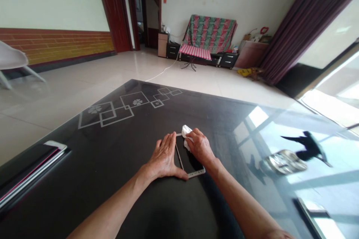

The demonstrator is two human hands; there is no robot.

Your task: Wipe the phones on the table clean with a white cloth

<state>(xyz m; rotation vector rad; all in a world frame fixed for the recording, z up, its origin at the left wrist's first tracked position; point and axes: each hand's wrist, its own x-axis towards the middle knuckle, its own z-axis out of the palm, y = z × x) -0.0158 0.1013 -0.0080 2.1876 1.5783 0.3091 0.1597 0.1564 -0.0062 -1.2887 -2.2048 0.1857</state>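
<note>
A phone with a black screen and a light frame lies flat on the dark glossy table. Along its left edge rests my left hand, thumb at the near left corner and fingers at the far left corner, steadying it. My right hand is closed on a crumpled white tissue and presses it on the upper right part of the screen. The hand covers part of the phone's right side.
Stacked flat devices lie at the table's left edge. At the right are a shiny clear tray, a black pointed object and another phone-like item. A white chair stands beyond, left.
</note>
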